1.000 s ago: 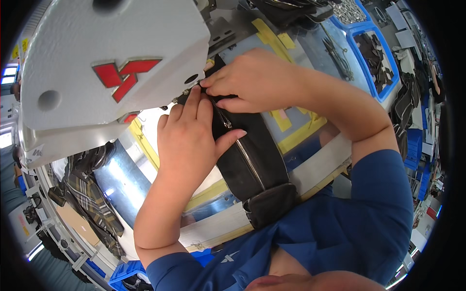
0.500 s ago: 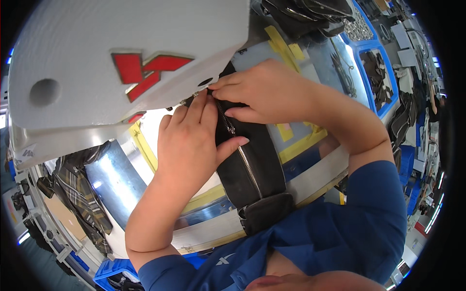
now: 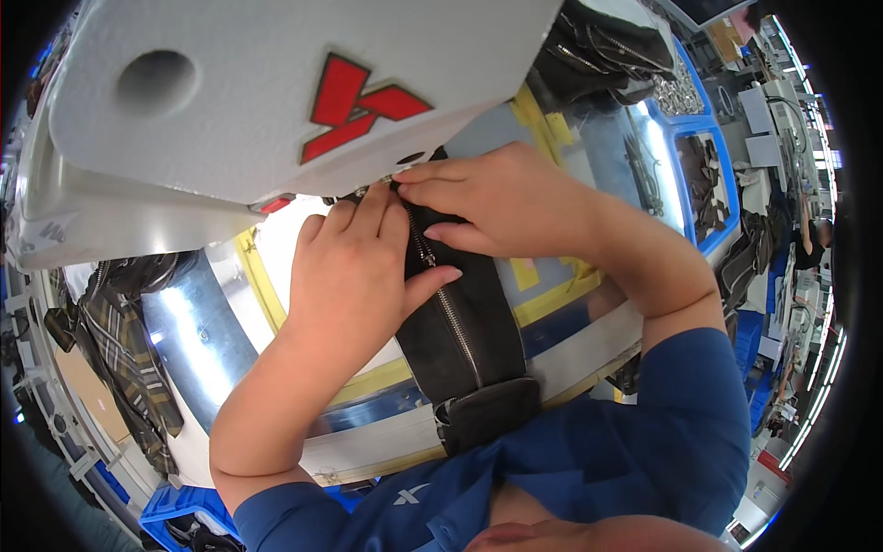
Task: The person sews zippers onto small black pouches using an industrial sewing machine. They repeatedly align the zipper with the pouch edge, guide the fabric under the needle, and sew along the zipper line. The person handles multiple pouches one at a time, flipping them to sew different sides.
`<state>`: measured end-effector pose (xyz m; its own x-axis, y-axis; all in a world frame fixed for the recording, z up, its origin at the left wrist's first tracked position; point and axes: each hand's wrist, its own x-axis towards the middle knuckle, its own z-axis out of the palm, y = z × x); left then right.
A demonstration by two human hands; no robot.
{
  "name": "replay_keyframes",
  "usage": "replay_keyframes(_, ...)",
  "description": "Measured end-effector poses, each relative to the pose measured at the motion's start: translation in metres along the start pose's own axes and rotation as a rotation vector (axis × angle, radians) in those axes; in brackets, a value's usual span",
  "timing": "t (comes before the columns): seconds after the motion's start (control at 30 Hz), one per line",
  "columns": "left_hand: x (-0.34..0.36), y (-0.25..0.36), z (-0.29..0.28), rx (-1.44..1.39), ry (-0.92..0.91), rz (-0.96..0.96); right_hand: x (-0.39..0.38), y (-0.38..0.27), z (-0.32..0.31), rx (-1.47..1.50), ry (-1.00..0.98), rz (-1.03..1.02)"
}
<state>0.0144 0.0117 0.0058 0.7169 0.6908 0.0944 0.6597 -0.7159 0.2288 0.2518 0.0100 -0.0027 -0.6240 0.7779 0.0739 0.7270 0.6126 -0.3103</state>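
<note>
A long black fabric piece [image 3: 474,317] with a metal zipper [image 3: 452,320] runs from the white sewing machine head [image 3: 230,120] down to my body, where its lower end bulges like a pouch. On its left side my left hand [image 3: 354,267] lies flat, fingertips close to the machine's underside and thumb stretched over the zipper. My right hand [image 3: 501,202] rests on the upper right part, fingers extended toward the left fingertips, thumb apart from them on the cloth. A zipper slider [image 3: 429,261] shows just above my left thumb. The machine head hides the needle area.
Yellow tape strips [image 3: 561,304] mark the work surface. Black zippered pieces [image 3: 602,51] are heaped at the back right, beside scissors [image 3: 644,175] and a blue tray [image 3: 733,189] of dark parts. Plaid fabric [image 3: 129,345] hangs at left; a blue crate [image 3: 189,511] stands below.
The view has shifted, so the machine head appears farther right and higher. Both hands keep nearly the same position on the black fabric, with no clear change of hold.
</note>
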Motion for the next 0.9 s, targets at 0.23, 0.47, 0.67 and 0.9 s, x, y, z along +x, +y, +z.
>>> replay_keyframes(0.23,0.002,0.0,-0.004,-0.04,-0.007,0.022,-0.003,-0.002,-0.001,0.054,0.006,0.053)
replay_keyframes(0.47,0.0,0.0,0.011,-0.093,-0.008,0.151,-0.008,0.008,-0.025,0.002,-0.245,0.089)
replay_keyframes(0.67,-0.002,-0.004,0.02,-0.026,0.066,0.187,-0.049,0.023,-0.11,0.165,0.498,-0.047)
replay_keyframes(0.9,0.0,-0.002,0.024,-0.036,0.093,0.22,-0.152,0.205,-0.158,-0.197,0.782,0.977)
